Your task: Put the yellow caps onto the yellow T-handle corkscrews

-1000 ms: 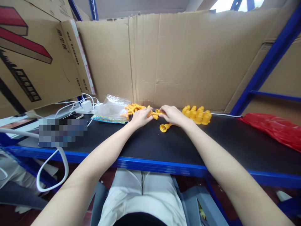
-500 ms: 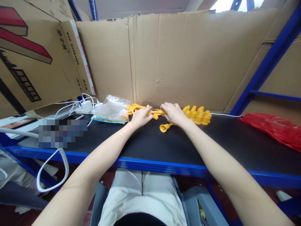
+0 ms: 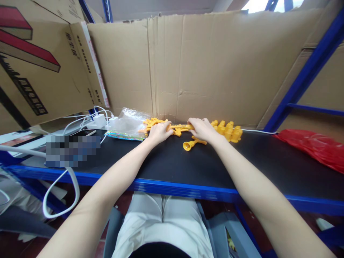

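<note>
Left hand (image 3: 159,132) and right hand (image 3: 202,129) curled, together pinching a yellow plastic stick (image 3: 180,127) between them. Could nudge the loose yellow horn piece (image 3: 189,144) under the right wrist.

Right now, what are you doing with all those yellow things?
A person sits at a black table backed by cardboard, both arms stretched forward. The left hand and right hand both rest on a long yellow plastic piece lying between them at the far edge. A small yellow trumpet-shaped part lies loose just in front of the right hand. A row of yellow parts stands to the right, and a clear plastic bag lies to the left.
</note>
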Motion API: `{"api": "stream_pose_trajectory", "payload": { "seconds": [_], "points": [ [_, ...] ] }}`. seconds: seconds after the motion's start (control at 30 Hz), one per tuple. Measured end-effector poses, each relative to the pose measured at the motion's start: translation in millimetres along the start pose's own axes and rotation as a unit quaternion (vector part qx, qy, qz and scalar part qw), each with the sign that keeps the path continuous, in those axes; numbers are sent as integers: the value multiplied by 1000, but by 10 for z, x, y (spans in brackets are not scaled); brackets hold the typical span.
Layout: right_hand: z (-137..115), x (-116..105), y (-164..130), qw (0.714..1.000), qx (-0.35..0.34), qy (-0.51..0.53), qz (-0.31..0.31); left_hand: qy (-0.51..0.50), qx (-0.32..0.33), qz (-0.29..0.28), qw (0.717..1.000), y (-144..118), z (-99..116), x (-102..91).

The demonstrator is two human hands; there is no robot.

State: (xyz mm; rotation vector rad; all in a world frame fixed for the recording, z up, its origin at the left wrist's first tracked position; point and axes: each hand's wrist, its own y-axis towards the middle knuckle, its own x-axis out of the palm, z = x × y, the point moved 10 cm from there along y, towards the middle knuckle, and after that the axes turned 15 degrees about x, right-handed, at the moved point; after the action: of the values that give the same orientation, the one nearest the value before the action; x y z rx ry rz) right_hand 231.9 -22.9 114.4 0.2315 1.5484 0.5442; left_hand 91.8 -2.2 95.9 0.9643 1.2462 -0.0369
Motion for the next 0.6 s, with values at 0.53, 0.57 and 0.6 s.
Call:
{"api": "stream_pose_trajectory", "payload": {
  "seconds": [0.53, 0.57, 0.6],
  "points": [
    [1600, 299, -101, 909, 350, -81, -212, -35, -137, 27, 990, -106, -621, 113],
    [1671, 330, -114, 905, 362, -83, -209, -40, -134, 32, 990, -105, -629, 119],
    [1722, 335, -111, 906, 369, -78, -193, -46, -129, 37, 990, -102, -634, 123]
  ]
}}
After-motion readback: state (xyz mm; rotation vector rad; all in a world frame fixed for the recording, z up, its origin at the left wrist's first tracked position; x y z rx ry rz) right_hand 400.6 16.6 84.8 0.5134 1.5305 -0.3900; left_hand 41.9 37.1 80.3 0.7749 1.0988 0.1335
